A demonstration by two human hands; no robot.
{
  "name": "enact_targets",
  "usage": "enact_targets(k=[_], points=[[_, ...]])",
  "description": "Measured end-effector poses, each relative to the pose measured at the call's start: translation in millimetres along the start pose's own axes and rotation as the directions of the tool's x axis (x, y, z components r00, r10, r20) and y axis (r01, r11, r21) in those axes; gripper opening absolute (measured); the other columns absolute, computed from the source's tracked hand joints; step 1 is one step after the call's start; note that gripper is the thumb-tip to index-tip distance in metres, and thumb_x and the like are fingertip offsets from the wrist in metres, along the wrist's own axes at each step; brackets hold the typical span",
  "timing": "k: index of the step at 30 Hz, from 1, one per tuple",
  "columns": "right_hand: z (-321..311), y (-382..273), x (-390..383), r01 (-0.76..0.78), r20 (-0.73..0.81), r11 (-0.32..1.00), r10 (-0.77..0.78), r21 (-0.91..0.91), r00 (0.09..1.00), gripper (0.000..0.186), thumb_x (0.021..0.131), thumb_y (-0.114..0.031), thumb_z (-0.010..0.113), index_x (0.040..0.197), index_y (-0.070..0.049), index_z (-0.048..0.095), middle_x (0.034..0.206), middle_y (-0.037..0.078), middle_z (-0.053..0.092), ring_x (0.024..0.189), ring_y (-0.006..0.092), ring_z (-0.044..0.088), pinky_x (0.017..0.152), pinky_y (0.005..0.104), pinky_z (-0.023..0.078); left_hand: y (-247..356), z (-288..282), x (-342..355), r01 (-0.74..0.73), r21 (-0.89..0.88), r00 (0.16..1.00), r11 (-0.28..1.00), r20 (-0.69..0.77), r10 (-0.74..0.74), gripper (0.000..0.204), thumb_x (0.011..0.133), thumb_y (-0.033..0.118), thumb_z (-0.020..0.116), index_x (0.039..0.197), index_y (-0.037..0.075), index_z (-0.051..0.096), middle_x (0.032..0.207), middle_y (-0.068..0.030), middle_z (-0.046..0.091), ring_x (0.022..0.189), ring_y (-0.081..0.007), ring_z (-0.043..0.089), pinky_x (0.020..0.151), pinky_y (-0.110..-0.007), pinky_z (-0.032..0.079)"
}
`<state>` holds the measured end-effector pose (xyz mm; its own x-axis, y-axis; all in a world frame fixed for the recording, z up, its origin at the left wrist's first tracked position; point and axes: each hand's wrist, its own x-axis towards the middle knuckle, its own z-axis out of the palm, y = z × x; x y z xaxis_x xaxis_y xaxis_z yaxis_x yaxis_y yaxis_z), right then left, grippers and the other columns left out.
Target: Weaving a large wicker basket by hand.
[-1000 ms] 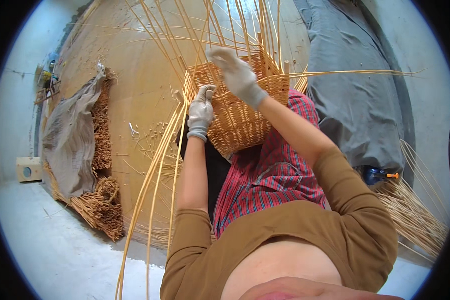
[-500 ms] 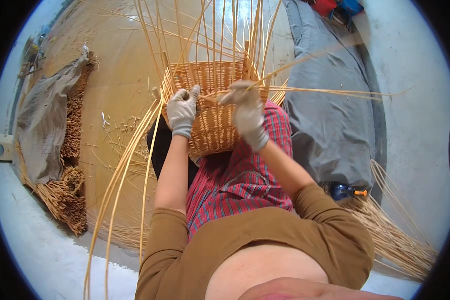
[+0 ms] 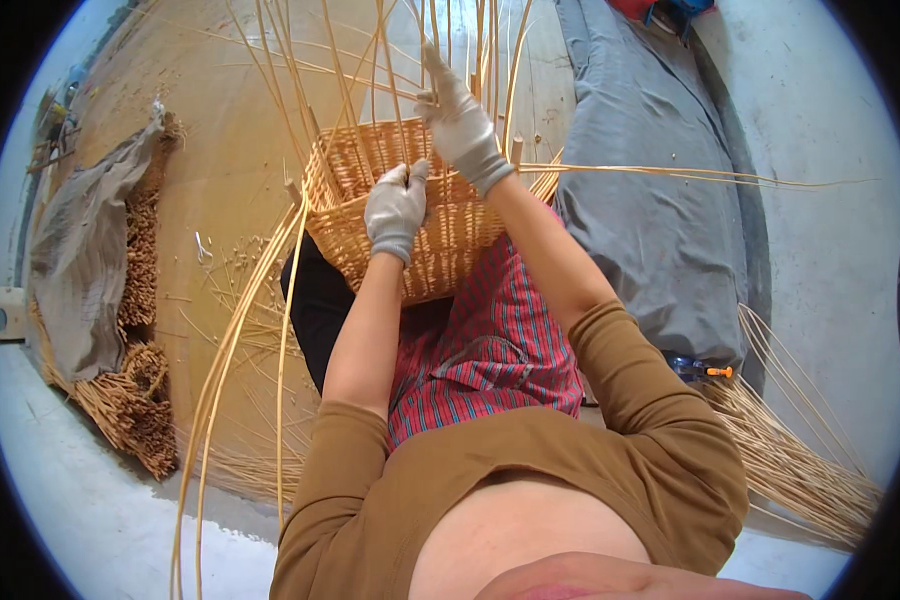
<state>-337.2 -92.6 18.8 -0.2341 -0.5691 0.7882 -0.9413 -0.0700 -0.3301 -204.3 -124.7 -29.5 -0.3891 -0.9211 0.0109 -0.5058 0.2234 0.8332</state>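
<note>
A half-woven wicker basket rests tilted on my lap, its long upright stakes fanning away from me. My gloved left hand is closed on its near rim, thumb and fingers pinched together at the top. Above the basket's opening is my gloved right hand, raised among the stakes with its fingers pressed together and pointing away. A thin wicker strand runs to its fingertips; the exact grip is partly hidden.
Long loose strands hang off the basket's left corner; others stretch right over a grey cloth. Cut cane bundles lie at left, more strands at lower right. Offcuts litter the brown floor sheet.
My right hand has swung away from me and left, from the near right rim to above the opening. The basket has shifted slightly left, and my left hand sits farther right along its rim.
</note>
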Motion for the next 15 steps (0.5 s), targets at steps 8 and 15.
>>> enact_targets(k=[8,15], points=[[-74,54,-99,-0.558,0.063,0.763,0.572,0.327,0.818,0.016,0.096,-0.007,0.064,0.111,-0.004,0.06,0.096,0.008,0.065,0.09,0.0184,0.065,0.083,0.0353,0.054,19,25,-34,-0.264,0.089,0.95,0.96,-0.148,0.275,0.043,0.091,0.018,0.066,0.132,0.016,0.052,0.134,-0.0133,0.056,0.081,-0.0295,0.07,0.07,-0.041,0.057],[-74,58,-22,-0.161,-0.223,0.819,0.042,-0.551,0.974,0.055,0.09,-0.01,0.063,0.143,-0.015,0.052,0.128,0.018,0.063,0.12,0.0365,0.058,0.1,0.0441,0.047,37,50,-37,-0.348,0.447,0.916,0.824,0.349,0.197,0.07,0.091,0.003,0.052,0.149,0.04,0.039,0.133,-0.0139,0.048,0.081,-0.0373,0.069,0.074,-0.047,0.056]])
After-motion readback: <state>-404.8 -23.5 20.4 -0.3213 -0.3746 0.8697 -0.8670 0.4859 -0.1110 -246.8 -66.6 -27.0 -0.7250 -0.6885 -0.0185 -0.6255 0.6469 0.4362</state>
